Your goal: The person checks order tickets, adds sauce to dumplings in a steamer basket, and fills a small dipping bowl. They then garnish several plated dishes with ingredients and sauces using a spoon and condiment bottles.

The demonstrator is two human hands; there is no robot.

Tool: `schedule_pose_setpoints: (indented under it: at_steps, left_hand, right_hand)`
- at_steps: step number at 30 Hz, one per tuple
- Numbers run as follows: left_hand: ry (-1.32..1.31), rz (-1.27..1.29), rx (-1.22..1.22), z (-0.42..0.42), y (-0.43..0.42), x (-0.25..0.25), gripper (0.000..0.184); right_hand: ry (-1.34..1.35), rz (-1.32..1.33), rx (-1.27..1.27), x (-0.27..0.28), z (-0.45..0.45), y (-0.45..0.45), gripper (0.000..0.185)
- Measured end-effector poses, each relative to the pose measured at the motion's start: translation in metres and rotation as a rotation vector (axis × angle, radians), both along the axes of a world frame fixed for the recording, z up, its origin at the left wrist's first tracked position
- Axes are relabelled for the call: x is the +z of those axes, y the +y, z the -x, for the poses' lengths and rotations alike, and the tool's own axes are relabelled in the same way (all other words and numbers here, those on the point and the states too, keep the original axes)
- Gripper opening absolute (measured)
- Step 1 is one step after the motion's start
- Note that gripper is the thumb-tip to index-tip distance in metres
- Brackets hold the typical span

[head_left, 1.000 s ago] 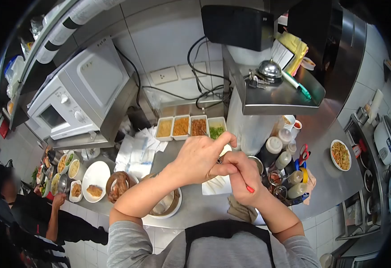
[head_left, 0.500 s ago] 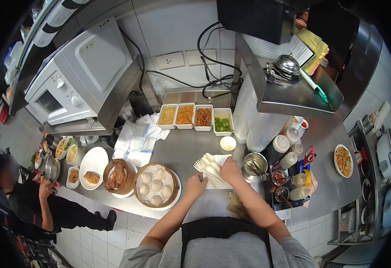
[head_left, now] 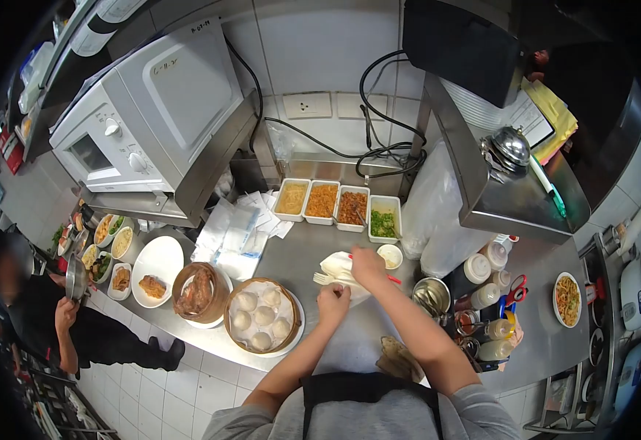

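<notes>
My left hand (head_left: 333, 304) pinches the lower edge of a white sheet or bag near the counter's middle. White plastic forks and spoons (head_left: 339, 268) lie on it, their tips to the left. My right hand (head_left: 368, 270) is closed round a thin red tool (head_left: 394, 279), which sticks out on both sides of the fist. That fist is over the right part of the white sheet and hides it. Just beyond is a small white dish (head_left: 390, 256).
A steamer of buns (head_left: 263, 316) and a steamer of meat (head_left: 200, 292) stand left. Four food tubs (head_left: 322, 202) line the back. Bottles (head_left: 476, 268), a metal pot (head_left: 431, 295) and noodles (head_left: 567, 300) are right. A co-worker (head_left: 27, 308) stands far left.
My hands have come down from a raised position to the white sheet and cutlery. Since half a second ago, my right hand has moved up and left over the sheet. The view has shifted.
</notes>
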State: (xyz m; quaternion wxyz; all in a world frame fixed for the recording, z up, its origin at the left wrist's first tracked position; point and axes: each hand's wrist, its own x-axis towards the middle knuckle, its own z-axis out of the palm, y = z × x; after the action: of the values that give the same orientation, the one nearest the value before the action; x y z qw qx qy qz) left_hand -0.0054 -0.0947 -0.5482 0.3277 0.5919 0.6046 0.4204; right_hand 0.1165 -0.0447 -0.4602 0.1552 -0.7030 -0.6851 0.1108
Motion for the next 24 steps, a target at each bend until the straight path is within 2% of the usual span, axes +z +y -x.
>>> schedule_pose_setpoints:
  at_steps: [2, 5, 8, 11, 13, 14, 17, 19, 21, 22, 24]
  left_hand:
    - [-0.203, 0.091, 0.106, -0.006, 0.022, -0.021, 0.018]
    - [-0.361, 0.201, 0.185, -0.009, 0.041, -0.004, 0.017]
    - [-0.289, -0.117, 0.181, -0.013, 0.065, -0.034, 0.014]
    - [-0.063, 0.006, 0.017, -0.002, 0.058, -0.015, 0.013]
    - [0.021, -0.086, 0.035, 0.007, 0.053, 0.012, 0.015]
    - [0.064, -0.129, 0.044, 0.013, 0.053, 0.024, 0.015]
    - [0.307, -0.210, 0.100, 0.026, 0.077, 0.053, 0.015]
    - [0.529, 0.013, 0.075, 0.035, 0.093, 0.068, 0.012]
    - [0.712, 0.054, -0.015, 0.047, 0.108, 0.070, 0.010]
    - [0.805, 0.075, -0.059, 0.049, 0.114, 0.070, 0.009]
    - [0.843, 0.141, -0.121, 0.049, 0.121, 0.072, 0.009]
  right_hand:
    - [-0.054, -0.017, 0.076, 0.003, 0.011, 0.026, 0.018]
    - [-0.096, -0.045, 0.147, -0.006, 0.023, 0.058, 0.017]
    - [-0.062, -0.092, 0.177, -0.001, 0.032, 0.068, 0.016]
    - [0.100, -0.225, 0.154, 0.017, 0.024, 0.055, 0.021]
    - [0.219, -0.254, 0.114, 0.031, 0.011, 0.034, 0.031]
    - [0.297, -0.281, 0.119, 0.018, 0.003, 0.030, 0.032]
    - [0.253, -0.059, 0.105, 0.013, -0.001, 0.006, 0.029]
    - [0.152, 0.015, 0.134, -0.007, 0.006, -0.001, 0.041]
    - [0.109, 0.072, 0.182, -0.020, 0.014, -0.002, 0.049]
    - [0.033, 0.111, 0.206, -0.023, 0.016, -0.001, 0.058]
    - [0.017, 0.109, 0.195, -0.031, 0.021, 0.004, 0.059]
